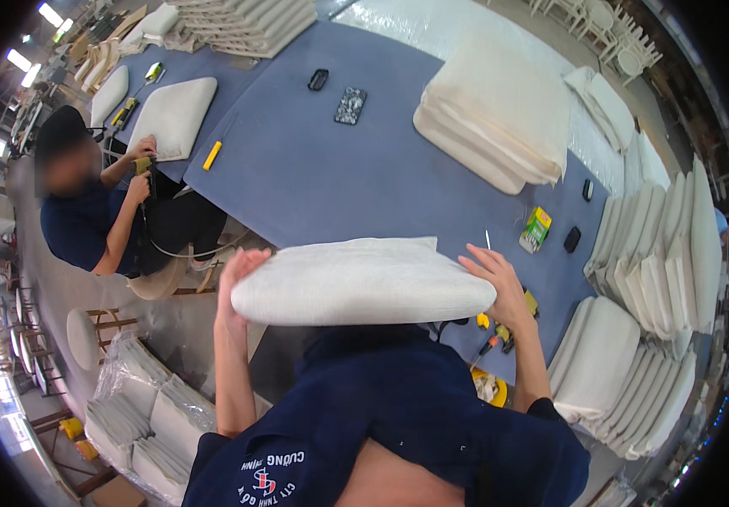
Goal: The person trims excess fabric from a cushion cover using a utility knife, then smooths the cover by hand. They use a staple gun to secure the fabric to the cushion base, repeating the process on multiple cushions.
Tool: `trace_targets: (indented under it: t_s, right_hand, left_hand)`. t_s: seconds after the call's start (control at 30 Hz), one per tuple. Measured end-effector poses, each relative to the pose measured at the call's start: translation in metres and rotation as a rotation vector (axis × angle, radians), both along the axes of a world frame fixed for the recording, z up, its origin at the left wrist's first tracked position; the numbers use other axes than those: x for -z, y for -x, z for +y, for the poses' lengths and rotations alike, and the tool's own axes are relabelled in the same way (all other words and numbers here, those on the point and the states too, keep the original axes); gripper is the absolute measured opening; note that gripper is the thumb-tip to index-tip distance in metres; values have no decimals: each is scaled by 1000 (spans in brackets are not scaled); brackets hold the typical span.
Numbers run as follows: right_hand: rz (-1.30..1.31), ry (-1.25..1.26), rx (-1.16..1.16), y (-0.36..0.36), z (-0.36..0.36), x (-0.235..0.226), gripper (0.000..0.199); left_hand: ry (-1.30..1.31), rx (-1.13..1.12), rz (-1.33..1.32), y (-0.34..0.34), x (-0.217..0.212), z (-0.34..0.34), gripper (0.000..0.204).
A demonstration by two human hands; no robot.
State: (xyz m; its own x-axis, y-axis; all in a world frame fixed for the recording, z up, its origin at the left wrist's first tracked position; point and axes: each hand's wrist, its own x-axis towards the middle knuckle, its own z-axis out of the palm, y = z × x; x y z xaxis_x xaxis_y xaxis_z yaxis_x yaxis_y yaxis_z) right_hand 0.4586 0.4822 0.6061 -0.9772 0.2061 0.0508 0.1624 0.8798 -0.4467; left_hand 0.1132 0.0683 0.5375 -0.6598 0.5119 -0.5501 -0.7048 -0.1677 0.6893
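I hold a white upholstered seat cushion flat in front of my chest, above the near edge of the blue-grey table. My left hand presses against its left end with the fingers spread upward. My right hand grips its right end, fingers over the top edge. The cushion hides the table edge just below it.
A stack of white cushions lies on the table's far right, with two phones and a yellow cutter nearby. A green box and yellow tools lie at my right. Cushion rows stand right. A seated person works at the left.
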Motion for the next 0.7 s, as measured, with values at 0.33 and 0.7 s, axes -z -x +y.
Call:
trace_targets:
  t_s: [0.33,0.7]
  right_hand:
    - [235,500,-150,41,-129,-28,69]
    - [448,910,117,127,-96,-7,37]
  left_hand:
    - [-176,189,859,-11,-121,203,86]
    - [-72,207,788,-7,-108,187,65]
